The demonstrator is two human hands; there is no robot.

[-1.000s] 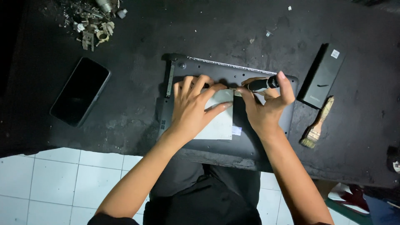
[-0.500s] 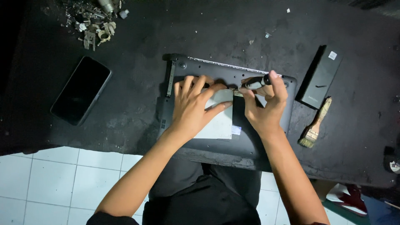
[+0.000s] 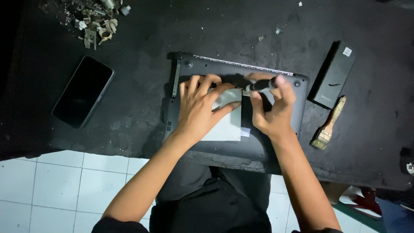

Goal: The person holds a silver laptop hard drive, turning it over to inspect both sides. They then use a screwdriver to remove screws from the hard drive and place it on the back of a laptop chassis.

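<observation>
Left hand: we see our left hand [image 3: 199, 108] spread flat, fingers splayed and open, pressing down on a pale grey rectangular panel [image 3: 226, 123]; it closes on nothing
Right hand: our right hand [image 3: 272, 110] has its grip closed around a small dark screwdriver [image 3: 259, 85], held between thumb and fingers, lying nearly level with its metal tip pointing left
Screwdriver tip: we find it at the upper right corner of the pale panel, just beside our left fingertips; whether it sits in a screw we cannot tell
Laptop base: the dark laptop base [image 3: 258, 146] lies bottom up on the table [image 3: 142, 39], right in front of us, its near edge close to the table's edge; a thin light strip runs along its far edge
Pale panel: it rests on the laptop base, left of centre, partly under our left palm
Phone: a black phone [image 3: 83, 92] lies screen up, well apart to the left
Scrap heap: a small pile of metal bits [image 3: 97, 21] sits at the far left corner
Black box: a slim black box [image 3: 334, 74] lies just right of the laptop base
Brush: a wooden-handled paintbrush [image 3: 328, 125] lies near the box, bristles toward us
Floor: white tiles [image 3: 51, 185] show below the table
</observation>
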